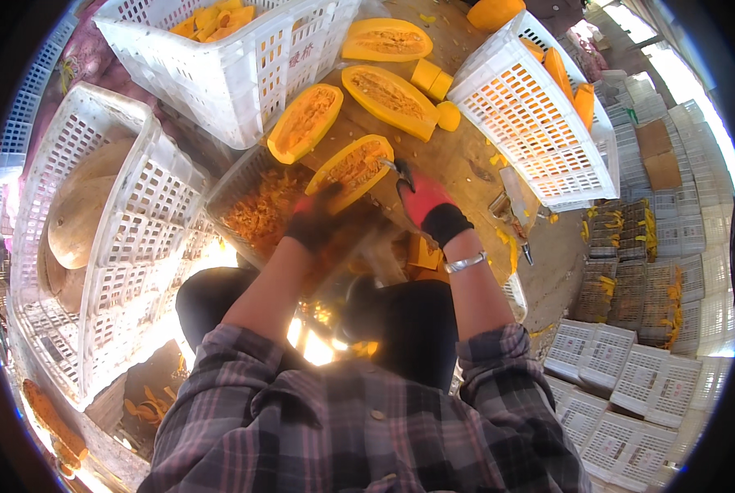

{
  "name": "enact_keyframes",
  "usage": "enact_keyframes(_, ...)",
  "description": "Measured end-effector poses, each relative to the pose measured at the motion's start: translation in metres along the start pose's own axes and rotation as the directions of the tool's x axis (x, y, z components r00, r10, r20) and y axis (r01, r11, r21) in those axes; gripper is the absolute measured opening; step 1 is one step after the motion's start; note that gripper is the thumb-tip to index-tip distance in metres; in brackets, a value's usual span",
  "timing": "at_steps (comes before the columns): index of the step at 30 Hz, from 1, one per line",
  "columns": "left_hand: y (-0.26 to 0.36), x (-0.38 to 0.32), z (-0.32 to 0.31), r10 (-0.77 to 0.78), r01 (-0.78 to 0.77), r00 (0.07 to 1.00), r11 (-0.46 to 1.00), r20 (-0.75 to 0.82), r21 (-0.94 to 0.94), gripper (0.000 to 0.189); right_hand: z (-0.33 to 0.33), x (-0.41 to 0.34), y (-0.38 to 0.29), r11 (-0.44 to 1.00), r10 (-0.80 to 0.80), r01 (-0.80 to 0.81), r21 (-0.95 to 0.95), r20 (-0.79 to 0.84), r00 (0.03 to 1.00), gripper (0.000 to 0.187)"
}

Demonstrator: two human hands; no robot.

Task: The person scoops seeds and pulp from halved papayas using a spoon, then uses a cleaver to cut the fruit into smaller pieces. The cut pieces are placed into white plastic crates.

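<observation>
My left hand [319, 215], in a red and black work glove, holds a halved peeled pumpkin [362, 165] from its near side. My gloved right hand [422, 192] grips a metal scraping tool [387, 163], whose tip is at the right end of the seedy hollow. The tool's exact kind cannot be told. Below and left of the half, a plastic crate [223, 206] holds orange seeds and pulp [266, 206]. Three more pumpkin halves lie beyond, one at the left [304, 123], one in the middle [389, 101] and one at the back [386, 40].
White crates with pumpkin pieces stand at back left [219, 80] and right [509, 105]. A crate at left [121, 246] holds whole pumpkins [81, 215]. A peeler [503, 209] and a knife-like tool [520, 237] lie on the wooden board [466, 160]. Stacked crates [626, 382] stand at right.
</observation>
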State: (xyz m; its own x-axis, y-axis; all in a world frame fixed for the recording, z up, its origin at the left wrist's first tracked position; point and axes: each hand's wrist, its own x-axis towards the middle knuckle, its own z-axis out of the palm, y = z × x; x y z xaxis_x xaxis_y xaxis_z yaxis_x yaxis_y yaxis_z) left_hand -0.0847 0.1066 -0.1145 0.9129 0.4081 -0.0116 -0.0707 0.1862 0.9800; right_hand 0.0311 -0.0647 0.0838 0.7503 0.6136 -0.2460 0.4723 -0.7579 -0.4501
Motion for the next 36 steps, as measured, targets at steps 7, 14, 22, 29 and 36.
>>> enact_keyframes(7,0.038,0.007,0.031,-0.48,0.394,0.802,0.872,-0.355,-0.29,0.056,0.037,0.058,0.001,0.94,0.151,-0.168,-0.298,-0.078,0.985,0.042)
enact_keyframes(14,0.052,0.001,0.057,-0.225,0.224,0.819,0.972,-0.528,-0.067,0.05,0.037,0.081,-0.004,0.906,0.287,-0.216,-0.363,0.153,0.946,0.034)
enact_keyframes(22,0.033,0.01,0.053,-0.229,0.089,0.831,0.954,-0.507,-0.286,0.047,0.044,0.1,-0.007,0.813,0.178,0.225,-0.537,0.598,0.781,0.028)
enact_keyframes(29,0.007,0.003,0.042,-0.053,0.016,0.874,0.997,-0.484,-0.08,0.046,0.093,0.052,-0.023,0.974,0.221,-0.179,-0.138,0.421,0.88,0.04)
enact_keyframes(36,0.006,0.002,0.011,-0.376,-0.043,0.874,0.574,-0.31,-0.818,0.056,0.122,0.012,-0.067,0.998,0.051,-0.021,-0.066,0.498,0.866,0.052)
